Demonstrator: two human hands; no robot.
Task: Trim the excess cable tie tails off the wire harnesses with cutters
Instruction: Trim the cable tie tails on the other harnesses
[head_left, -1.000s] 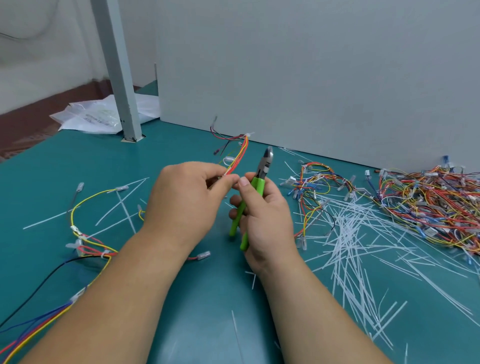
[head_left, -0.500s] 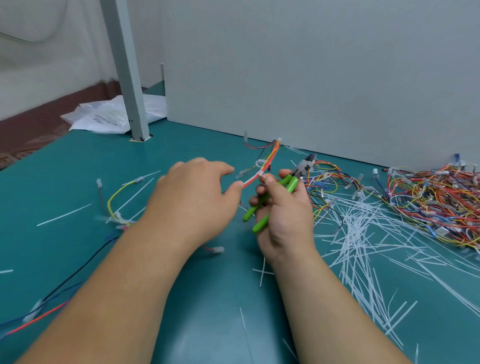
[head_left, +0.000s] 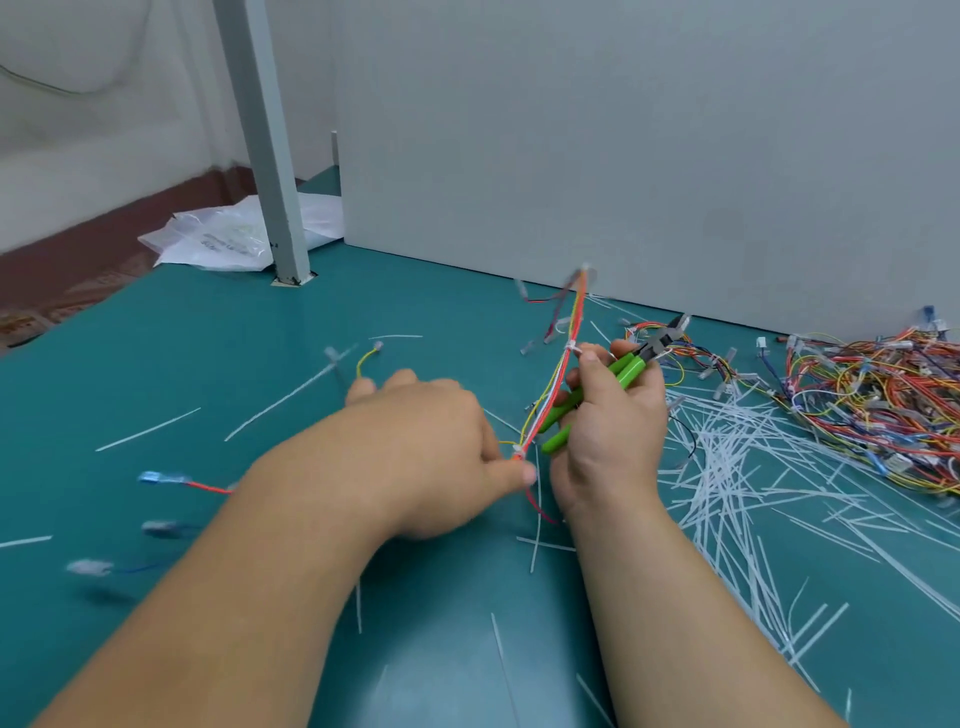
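Note:
A wire harness (head_left: 556, 384) of red, yellow and white wires stretches between my two hands above the teal table. My left hand (head_left: 431, 441) pinches its lower end near a white cable tie, the other fingers spread forward. My right hand (head_left: 608, 426) grips the green-handled cutters (head_left: 631, 371), jaws pointing up and right, while its thumb and finger pinch the harness at an upper tie. The harness's far end sticks up, blurred, toward the grey panel.
Many cut white tie tails (head_left: 753, 467) litter the table (head_left: 260, 364) right of my hands. A pile of coloured harnesses (head_left: 878, 410) lies at the far right. A grey panel (head_left: 623, 156) stands behind; a post (head_left: 265, 156) and plastic bag (head_left: 228, 239) stand at back left.
My hands have pulled apart, the left sliding down and back along the harness, stretching it. The cutters tilted further right. Loose wire ends on the left swung along the table.

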